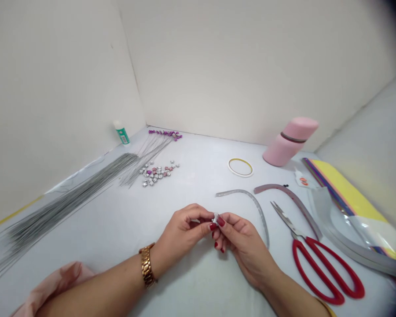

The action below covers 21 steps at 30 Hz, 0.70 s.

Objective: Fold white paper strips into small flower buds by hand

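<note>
My left hand (187,228) and my right hand (242,242) meet over the table, thumbs and forefingers closed in a pinch. Between the fingertips sits a small silver paper star (215,216), mostly covered by the fingers, so its exact shape is hard to see. Just right of my right hand lies a curved silver paper strip (258,207). Farther off to the left, a loose pile of small paper stars (155,178) in silver, pink and purple rests on the table.
Left: a bundle of grey wires (75,198), purple-tipped wire stems (161,140), a glue stick (122,134). Right: a tape roll (230,169), a pink bottle (279,151), dull pink strips (293,198), red-handled scissors (317,259), a small glue bottle (302,179), coloured sheets (350,189), clear-grey strips (343,246).
</note>
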{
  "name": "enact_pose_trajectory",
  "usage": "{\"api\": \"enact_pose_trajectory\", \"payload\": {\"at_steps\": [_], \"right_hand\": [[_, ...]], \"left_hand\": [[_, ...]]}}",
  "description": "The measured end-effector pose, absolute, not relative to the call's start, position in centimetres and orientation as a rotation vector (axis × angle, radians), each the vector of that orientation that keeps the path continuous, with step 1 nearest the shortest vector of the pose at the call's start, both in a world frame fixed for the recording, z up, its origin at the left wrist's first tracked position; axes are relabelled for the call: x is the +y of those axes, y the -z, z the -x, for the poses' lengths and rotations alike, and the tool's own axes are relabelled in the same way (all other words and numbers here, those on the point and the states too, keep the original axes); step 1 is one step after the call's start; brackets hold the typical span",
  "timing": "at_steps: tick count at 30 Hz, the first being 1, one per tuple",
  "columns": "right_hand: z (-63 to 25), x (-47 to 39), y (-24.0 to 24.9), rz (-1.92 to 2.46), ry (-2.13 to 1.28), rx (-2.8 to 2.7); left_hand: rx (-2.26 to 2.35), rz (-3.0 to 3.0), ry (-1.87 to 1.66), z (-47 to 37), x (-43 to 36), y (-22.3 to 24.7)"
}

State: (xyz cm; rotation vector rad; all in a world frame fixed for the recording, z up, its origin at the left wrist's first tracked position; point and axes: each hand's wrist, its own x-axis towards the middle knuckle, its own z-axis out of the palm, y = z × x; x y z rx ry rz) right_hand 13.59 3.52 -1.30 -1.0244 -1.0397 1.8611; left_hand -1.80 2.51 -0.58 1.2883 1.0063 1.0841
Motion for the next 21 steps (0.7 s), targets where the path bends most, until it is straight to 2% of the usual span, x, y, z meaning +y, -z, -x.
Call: {"api": "enact_pose_trajectory", "payload": {"at_steps": [6, 11, 21], "right_hand": [[-13.3, 3.33, 1.15, 1.057, -1.783, -1.062], [-13.38, 3.46, 1.54, 1.032, -1.805, -1.091], [-13.35, 2.94, 1.96, 1.013, -1.561, -1.247]], "left_hand": [[1.07, -1.273, -1.117, 1.65, 2.19, 1.09], [0.835, -1.012, -1.044, 1.37, 2.47, 0.67], [0.811, -0.765, -1.059, 1.11, 2.43, 1.05]]}}
